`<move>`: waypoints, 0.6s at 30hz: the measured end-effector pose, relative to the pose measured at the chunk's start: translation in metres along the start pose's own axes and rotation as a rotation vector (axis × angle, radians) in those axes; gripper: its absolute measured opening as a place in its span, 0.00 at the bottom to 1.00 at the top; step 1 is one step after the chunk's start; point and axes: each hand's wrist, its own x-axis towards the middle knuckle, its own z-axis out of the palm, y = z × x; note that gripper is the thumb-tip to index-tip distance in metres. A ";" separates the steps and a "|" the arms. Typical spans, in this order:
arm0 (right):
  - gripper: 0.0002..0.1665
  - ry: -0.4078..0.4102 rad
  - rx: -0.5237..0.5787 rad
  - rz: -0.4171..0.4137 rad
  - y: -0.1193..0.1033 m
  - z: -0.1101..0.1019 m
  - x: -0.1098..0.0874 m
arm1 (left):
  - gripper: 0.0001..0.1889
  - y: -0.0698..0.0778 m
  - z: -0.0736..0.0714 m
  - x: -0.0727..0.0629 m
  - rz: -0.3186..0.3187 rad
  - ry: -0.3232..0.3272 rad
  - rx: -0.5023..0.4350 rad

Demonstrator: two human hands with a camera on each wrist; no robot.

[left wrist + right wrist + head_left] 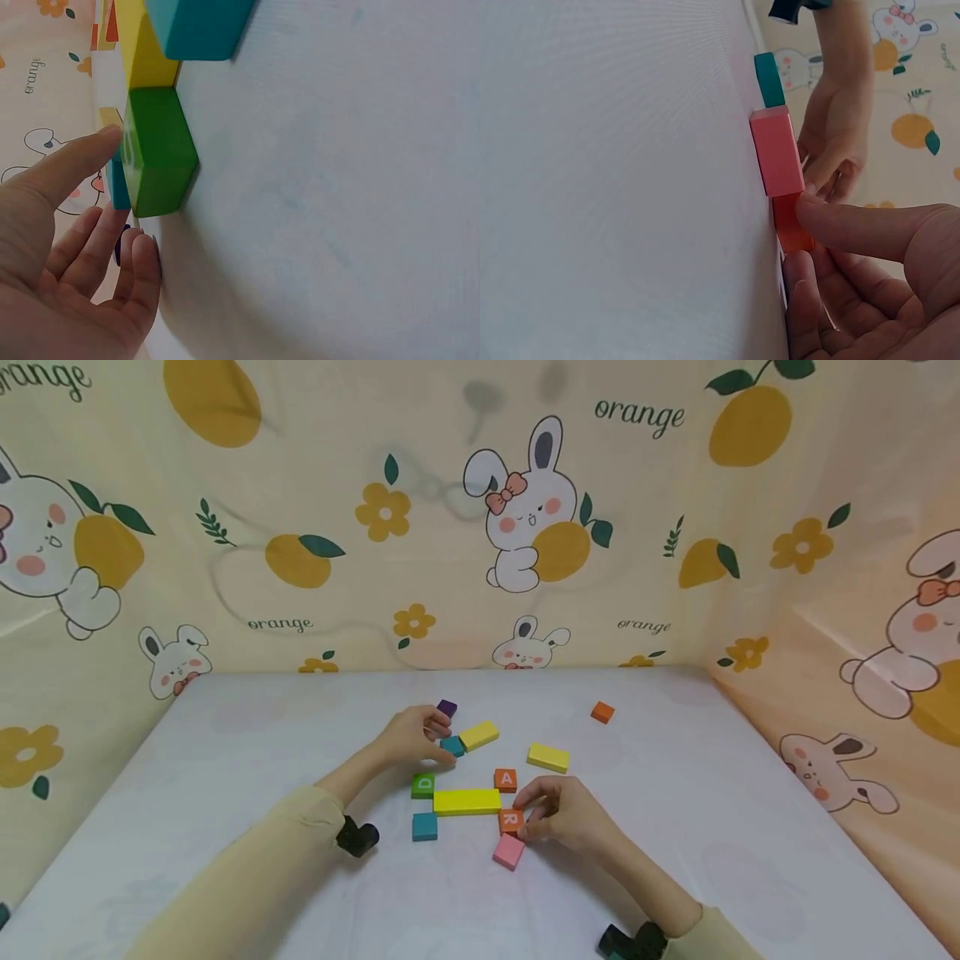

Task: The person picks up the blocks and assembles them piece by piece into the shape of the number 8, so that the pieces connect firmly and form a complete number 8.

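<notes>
My left hand (412,735) has its thumb and fingers at opposite sides of a teal block (452,746), pinching it beside a yellow block (480,736). A purple block (447,708) lies just beyond those fingers. In the left wrist view a green block (161,154) stands close to the left thumb. My right hand (573,814) pinches an orange block marked R (511,821) between thumb and fingers, at the right end of a long yellow block (467,802). A pink block (778,154) touches that orange block on the near side.
An orange block marked A (506,780), a green block marked D (423,786) and a second teal block (424,827) sit around the long yellow block. Farther right lie another yellow block (548,757) and a plain orange block (602,712). A printed cloth wall rises behind the white table (300,710).
</notes>
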 end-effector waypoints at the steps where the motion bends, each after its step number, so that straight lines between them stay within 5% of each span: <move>1: 0.18 -0.002 -0.001 -0.002 0.000 0.000 0.000 | 0.29 -0.001 0.001 0.000 -0.002 0.004 0.006; 18: 0.17 0.003 -0.002 0.024 0.001 0.002 0.000 | 0.26 -0.009 0.001 0.001 0.008 0.015 -0.005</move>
